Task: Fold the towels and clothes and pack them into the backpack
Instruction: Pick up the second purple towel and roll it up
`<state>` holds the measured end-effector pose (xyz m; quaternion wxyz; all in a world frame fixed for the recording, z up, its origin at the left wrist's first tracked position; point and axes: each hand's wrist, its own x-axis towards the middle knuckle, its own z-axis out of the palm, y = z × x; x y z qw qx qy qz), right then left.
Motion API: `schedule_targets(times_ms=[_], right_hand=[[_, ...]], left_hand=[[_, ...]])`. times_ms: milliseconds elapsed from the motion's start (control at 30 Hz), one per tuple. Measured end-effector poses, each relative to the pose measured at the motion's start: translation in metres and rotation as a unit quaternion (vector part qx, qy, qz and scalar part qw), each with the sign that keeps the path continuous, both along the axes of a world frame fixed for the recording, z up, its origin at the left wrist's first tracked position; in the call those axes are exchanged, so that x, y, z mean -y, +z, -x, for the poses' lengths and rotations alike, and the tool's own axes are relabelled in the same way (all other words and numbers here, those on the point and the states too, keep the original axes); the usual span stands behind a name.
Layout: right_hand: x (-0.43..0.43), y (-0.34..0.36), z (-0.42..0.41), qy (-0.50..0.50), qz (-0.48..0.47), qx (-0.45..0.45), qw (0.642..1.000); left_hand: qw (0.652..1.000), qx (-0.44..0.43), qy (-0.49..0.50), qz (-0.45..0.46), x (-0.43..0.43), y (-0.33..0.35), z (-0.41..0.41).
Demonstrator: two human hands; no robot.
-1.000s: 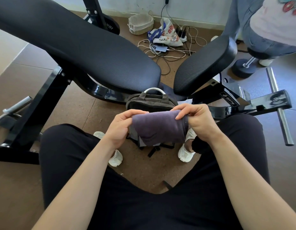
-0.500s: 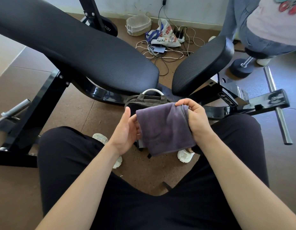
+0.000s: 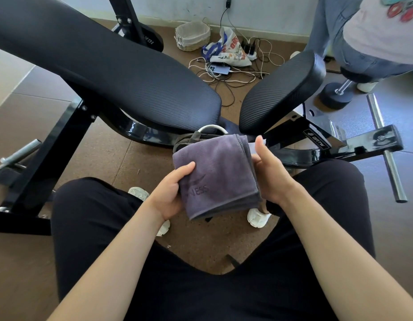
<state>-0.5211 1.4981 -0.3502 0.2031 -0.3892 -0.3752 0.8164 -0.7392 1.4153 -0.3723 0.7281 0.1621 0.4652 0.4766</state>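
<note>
A folded purple-grey towel point(image 3: 218, 174) with dark lettering lies flat between my hands, above my knees. My left hand point(image 3: 171, 193) grips its left edge, thumb on top and fingers underneath. My right hand point(image 3: 269, 174) rests against the stacked right edge with straight fingers and the thumb raised. The grey backpack point(image 3: 189, 139) stands on the floor between my feet, almost wholly hidden behind the towel; only its top and white handle loop show.
A black weight bench point(image 3: 122, 72) with a separate seat pad point(image 3: 282, 89) spans the view ahead. Cables, a phone, a printed bag point(image 3: 228, 52) and a basket point(image 3: 192, 35) lie on the floor behind. Another person point(image 3: 374, 35) stands at the top right beside a dumbbell point(image 3: 337, 96).
The towel went from a bundle held by its top edge to a flat folded square turned logo up. My left hand moved to grip its left side; my right hand let go and straightened.
</note>
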Motion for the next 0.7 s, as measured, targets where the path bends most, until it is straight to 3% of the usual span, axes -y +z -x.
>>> schedule_targets(times_ms=[200, 400, 567, 700], right_hand=[[0.001, -0.013, -0.001, 0.038, -0.125, 0.041, 0.991], [-0.002, -0.019, -0.002, -0.065, -0.177, 0.063, 0.98], [-0.001, -0.01, -0.003, -0.024, -0.199, -0.034, 0.979], [-0.001, -0.005, -0.005, 0.033, -0.163, -0.088, 0.982]], left_hand=[[0.995, -0.099, -0.016, -0.008, -0.004, -0.006, -0.001], [0.986, -0.108, -0.061, -0.113, 0.001, -0.012, 0.015], [0.99, -0.056, -0.009, -0.128, 0.0, -0.009, 0.018], [0.981, -0.054, -0.036, -0.181, 0.001, -0.013, 0.024]])
